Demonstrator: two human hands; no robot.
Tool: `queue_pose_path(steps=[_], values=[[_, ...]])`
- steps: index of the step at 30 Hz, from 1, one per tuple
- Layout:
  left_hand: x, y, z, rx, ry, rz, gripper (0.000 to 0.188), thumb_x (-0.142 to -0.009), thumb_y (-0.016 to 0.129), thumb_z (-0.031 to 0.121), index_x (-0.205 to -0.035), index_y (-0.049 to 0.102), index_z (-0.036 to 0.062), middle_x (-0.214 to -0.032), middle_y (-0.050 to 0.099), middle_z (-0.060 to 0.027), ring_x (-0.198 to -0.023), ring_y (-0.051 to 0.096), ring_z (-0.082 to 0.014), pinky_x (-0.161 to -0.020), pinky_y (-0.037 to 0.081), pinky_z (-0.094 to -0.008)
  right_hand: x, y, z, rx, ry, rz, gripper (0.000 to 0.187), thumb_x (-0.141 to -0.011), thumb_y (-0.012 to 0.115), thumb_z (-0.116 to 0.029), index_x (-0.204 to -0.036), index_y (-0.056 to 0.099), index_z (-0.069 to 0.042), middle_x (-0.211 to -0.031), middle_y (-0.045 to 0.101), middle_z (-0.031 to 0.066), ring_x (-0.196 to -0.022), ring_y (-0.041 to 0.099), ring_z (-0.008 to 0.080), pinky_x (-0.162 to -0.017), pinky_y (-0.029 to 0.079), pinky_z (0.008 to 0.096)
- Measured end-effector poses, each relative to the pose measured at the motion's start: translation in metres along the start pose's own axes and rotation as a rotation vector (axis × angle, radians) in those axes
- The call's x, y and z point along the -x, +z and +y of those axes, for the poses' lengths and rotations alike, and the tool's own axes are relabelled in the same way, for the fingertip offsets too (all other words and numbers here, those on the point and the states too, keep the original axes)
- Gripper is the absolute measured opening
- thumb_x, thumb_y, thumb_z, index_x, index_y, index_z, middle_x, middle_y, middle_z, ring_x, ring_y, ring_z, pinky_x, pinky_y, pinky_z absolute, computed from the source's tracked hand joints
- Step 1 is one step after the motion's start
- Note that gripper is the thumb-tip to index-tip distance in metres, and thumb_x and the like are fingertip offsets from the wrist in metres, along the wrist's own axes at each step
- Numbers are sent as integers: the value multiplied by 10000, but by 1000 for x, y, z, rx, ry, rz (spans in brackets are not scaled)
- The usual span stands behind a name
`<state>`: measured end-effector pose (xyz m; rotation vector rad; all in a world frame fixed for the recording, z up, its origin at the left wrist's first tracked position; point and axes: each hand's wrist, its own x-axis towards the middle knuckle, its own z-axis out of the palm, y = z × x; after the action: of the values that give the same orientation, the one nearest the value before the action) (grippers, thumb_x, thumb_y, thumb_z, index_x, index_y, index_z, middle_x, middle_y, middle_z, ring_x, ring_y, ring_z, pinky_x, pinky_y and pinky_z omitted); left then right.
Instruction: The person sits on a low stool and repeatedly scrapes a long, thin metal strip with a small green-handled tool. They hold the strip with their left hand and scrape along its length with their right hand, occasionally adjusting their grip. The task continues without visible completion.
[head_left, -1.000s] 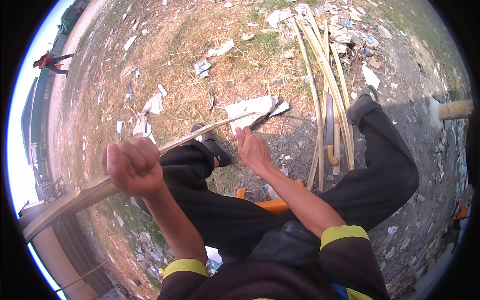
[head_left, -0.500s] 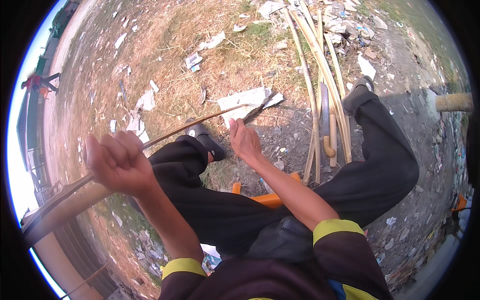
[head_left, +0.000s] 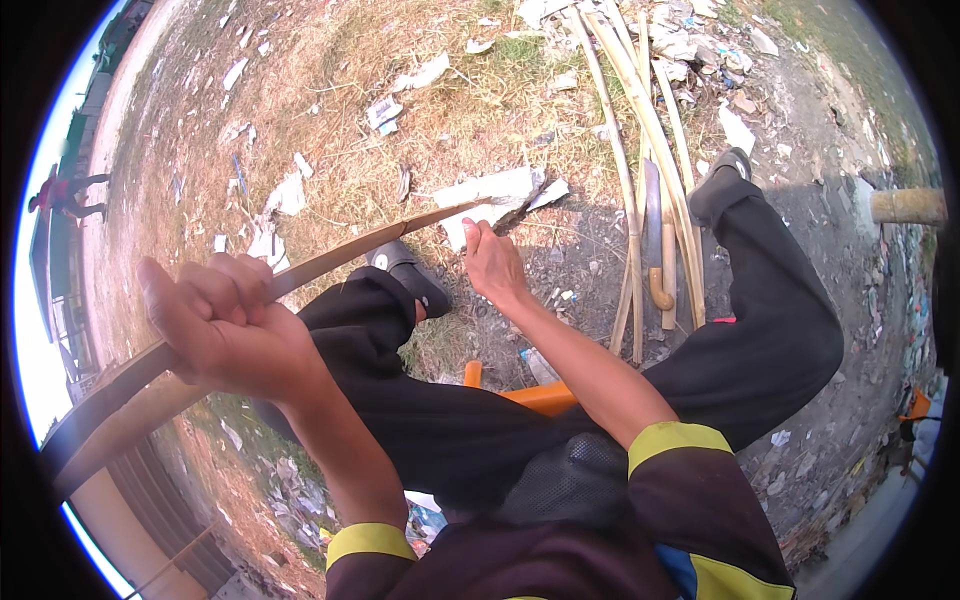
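Observation:
My left hand (head_left: 235, 325) is closed around a long split bamboo strip (head_left: 355, 248), which slants from the lower left up to a thin tip ahead of me. Just below that tip is my right hand (head_left: 495, 265), its fingers curled in. Whether anything sits in those fingers is hidden. Under the near part of the strip, a thick round bamboo pole (head_left: 135, 430) runs out to the left edge. Between my feet and to the right lies a machete (head_left: 654, 215) with a wooden handle, resting among several long bamboo strips (head_left: 612, 130).
A flat pale scrap (head_left: 490, 192) lies on the ground beyond my right hand. Paper litter dots the dry grass. Part of an orange seat (head_left: 540, 398) shows between my legs. A bamboo pole end (head_left: 908, 207) juts in at right. Another person (head_left: 70, 195) is far off at left.
The strip has turned so its broad face shows, where before its narrow edge did. My left hand has shifted slightly left and tilted. My right hand has barely moved.

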<state>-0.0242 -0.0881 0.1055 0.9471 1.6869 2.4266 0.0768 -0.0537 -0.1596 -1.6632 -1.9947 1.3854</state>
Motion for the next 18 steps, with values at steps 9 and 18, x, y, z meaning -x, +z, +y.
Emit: queue_pose_path(steps=[9, 18], values=[[-5, 8, -1, -92, 28, 79, 486, -951, 422, 192, -521, 199, 151, -467, 179, 35, -394, 177, -75, -396, 154, -245, -24, -2, 11, 17, 14, -27, 488, -971, 269, -392, -1046, 560, -8, -794, 612, 308, -804, 600, 474, -716, 489, 529], [-7, 7, 1, -58, 2, 36, 479, -947, 441, 194, -545, 186, 155, -473, 175, 31, -402, 176, -80, -418, 176, -248, -51, 9, 44, 50, 136, -33, 525, -963, 274, -417, -1026, 574, 9, -836, 628, 285, -842, 614, 443, -743, 496, 501]])
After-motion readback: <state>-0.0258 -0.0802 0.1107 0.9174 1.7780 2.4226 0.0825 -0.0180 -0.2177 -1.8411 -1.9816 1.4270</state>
